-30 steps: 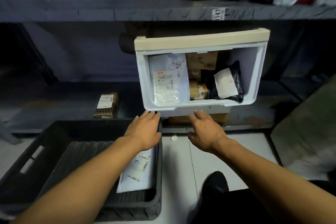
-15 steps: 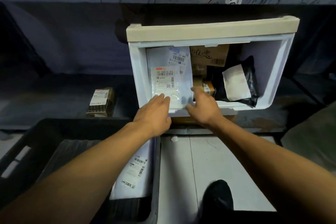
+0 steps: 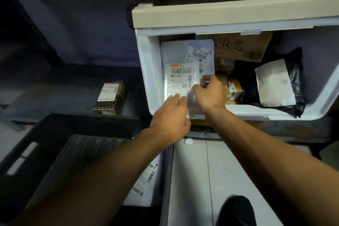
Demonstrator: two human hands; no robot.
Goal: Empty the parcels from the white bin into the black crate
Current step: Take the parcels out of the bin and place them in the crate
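Both hands reach into the white bin [image 3: 145, 71]. The right hand [image 3: 209, 93] pinches the flat white parcel [image 3: 180, 79]; the left hand [image 3: 169, 117] lies on it with fingers nearly straight.

Parcels crowd the white bin [image 3: 145, 71]; its open mouth faces six o'clock; black crate [image 3: 45, 134] lies open at seven o'clock.

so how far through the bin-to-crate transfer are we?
Early. Done: one white mailer lies in the black crate. In hand: both hands are on the labelled white parcel at the white bin's front, right hand gripping its edge, left hand touching it. Left: that parcel, the white mailer behind, cardboard boxes and black bag.
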